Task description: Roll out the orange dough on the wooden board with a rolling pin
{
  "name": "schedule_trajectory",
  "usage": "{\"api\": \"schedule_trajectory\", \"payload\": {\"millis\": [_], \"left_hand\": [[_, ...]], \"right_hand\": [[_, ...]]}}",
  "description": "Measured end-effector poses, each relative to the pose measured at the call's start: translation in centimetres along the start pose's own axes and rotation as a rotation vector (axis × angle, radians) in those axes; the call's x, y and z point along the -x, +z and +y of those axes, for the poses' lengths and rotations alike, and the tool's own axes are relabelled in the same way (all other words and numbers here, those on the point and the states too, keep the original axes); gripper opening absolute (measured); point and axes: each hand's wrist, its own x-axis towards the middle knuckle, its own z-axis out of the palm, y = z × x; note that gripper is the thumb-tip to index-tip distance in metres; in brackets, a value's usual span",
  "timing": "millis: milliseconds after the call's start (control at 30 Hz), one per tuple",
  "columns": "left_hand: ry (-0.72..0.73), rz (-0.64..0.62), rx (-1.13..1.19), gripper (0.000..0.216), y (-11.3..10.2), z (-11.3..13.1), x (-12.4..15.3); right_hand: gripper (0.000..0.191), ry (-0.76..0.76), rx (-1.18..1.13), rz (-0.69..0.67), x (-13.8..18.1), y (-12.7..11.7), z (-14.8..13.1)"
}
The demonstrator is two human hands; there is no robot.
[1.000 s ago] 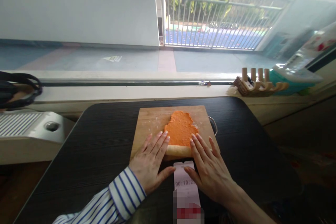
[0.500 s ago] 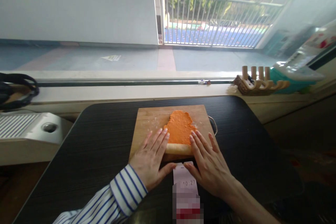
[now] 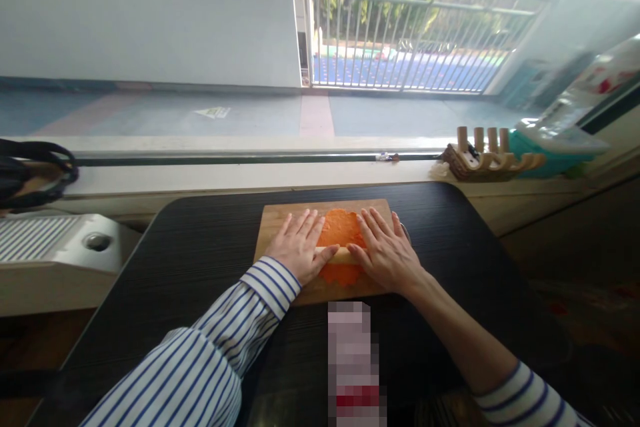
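Note:
A flattened sheet of orange dough [image 3: 341, 227] lies on a wooden cutting board [image 3: 370, 288]. Across the dough runs a pale wooden rolling pin [image 3: 342, 255], its ends hidden beneath my palms. My left hand [image 3: 299, 245] rests flat over the left end, fingers stretched forward and thumb along the pin. Over the other end, my right hand [image 3: 389, 250] lies flat in the same way, fingers apart. Neither hand wraps round the pin. Dough shows both in front of the pin and behind it.
The board sits on a dark table [image 3: 200, 267] below a window sill [image 3: 240, 177]. A wooden rack [image 3: 495, 159] and a teal container [image 3: 533, 153] stand on the sill at right. A phone-shaped, pixelated item [image 3: 353, 360] lies nearest me. At left is a white radiator [image 3: 65, 260].
Both hands have moved forward, away from me, and the rolling pin has rolled with them from the near edge of the dough to about its middle. Dough now shows on the near side.

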Motion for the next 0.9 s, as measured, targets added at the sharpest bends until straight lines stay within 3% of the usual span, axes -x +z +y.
{"api": "schedule_trajectory", "payload": {"millis": [267, 400, 600, 900], "left_hand": [[0.153, 0.111, 0.013, 0.08, -0.2, 1.0, 5.2], [0.078, 0.078, 0.004, 0.078, -0.1, 0.6, 3.1], [-0.067, -0.096, 0.008, 0.075, 0.1, -0.5, -1.8], [0.062, 0.002, 0.005, 0.071, -0.2, 0.1, 1.4]], "right_hand": [[0.064, -0.141, -0.037, 0.073, 4.7, 0.0, -1.5], [0.061, -0.095, -0.022, 0.021, 2.5, 0.0, -0.8], [0.06, 0.022, -0.013, -0.048, -2.4, 0.0, 0.8], [0.06, -0.064, -0.021, 0.017, 1.8, 0.1, -0.5]]}}
